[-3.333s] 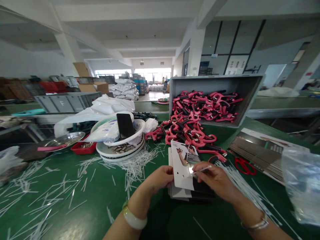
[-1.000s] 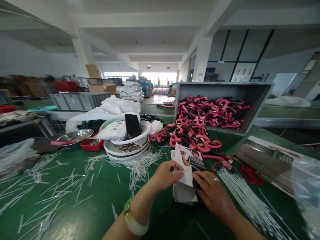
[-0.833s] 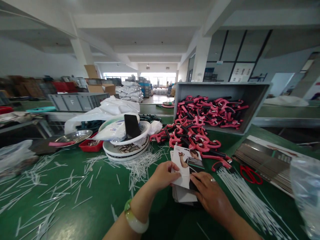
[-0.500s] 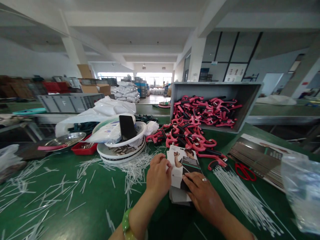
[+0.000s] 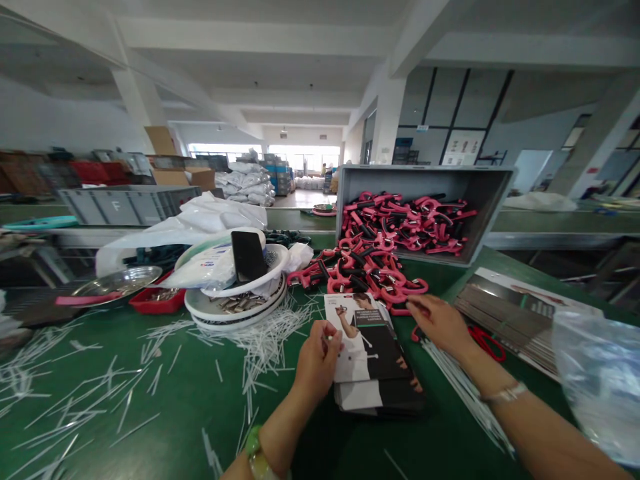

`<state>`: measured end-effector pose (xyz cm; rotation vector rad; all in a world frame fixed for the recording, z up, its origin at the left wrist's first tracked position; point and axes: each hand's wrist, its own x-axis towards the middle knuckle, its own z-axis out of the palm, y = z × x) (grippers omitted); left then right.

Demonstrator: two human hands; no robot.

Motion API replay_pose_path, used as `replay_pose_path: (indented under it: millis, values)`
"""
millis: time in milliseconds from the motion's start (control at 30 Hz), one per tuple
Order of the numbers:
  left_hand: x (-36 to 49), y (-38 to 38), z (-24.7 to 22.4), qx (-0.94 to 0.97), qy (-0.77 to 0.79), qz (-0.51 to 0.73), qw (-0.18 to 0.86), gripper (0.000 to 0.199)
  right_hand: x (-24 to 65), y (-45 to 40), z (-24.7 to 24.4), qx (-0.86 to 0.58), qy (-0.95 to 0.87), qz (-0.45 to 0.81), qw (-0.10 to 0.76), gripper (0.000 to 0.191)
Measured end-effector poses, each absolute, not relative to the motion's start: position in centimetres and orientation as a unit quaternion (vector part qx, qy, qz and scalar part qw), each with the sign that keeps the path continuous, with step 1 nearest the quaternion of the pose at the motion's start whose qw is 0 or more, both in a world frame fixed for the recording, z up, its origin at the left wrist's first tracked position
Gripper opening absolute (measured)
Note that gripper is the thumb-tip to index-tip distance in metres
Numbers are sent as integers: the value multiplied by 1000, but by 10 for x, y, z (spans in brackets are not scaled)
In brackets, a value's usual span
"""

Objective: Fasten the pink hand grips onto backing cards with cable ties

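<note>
My left hand [image 5: 318,357] is at the left edge of a stack of printed cards [image 5: 367,340], its fingers curled in a pinch. Whatever lies between the fingertips is too small to make out. The top card carries a picture of an arm and a dark panel with text. My right hand [image 5: 443,325] is stretched over the near end of a heap of pink-and-black handled pieces [image 5: 363,267], its fingers extended and slightly apart. It partly covers a pink piece there. Under the right wrist lies a bundle of white zip ties [image 5: 467,393].
A grey crate [image 5: 493,213] with more pink pieces lies on its side behind. At right are red-handled scissors [image 5: 487,343], stacked cardboard [image 5: 507,320] and a clear bag [image 5: 600,380]. Left are white bowls [image 5: 237,317], a phone [image 5: 249,257], a red tray [image 5: 157,305] and scattered strips [image 5: 270,343].
My right hand has left the cards and moved right and forward to the pink pieces. My left hand stays at the cards' left edge. The view has shifted slightly.
</note>
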<state>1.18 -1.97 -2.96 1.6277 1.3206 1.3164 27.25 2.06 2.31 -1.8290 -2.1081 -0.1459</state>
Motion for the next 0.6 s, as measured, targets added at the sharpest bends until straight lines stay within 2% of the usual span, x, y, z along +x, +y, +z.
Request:
replay_pose_path:
  millis: [67, 133, 233, 500, 600]
  values:
    - [13, -20, -33, 655, 493, 490, 294, 24, 284, 53, 24, -682, -715, -58, 142, 33]
    - [11, -18, -37, 663, 503, 486, 266, 45, 288, 76, 21, -690, -712, -39, 124, 33]
    - [7, -15, -45, 661, 533, 449, 279, 65, 288, 90, 17, -682, -718, 3, 139, 38]
    - [15, -17, -49, 726, 480, 402, 284, 69, 283, 66, 57, -687, -637, 164, 307, 35]
    - [16, -17, -46, 751, 460, 375, 288, 61, 261, 46, 73, -637, -599, 346, 341, 27]
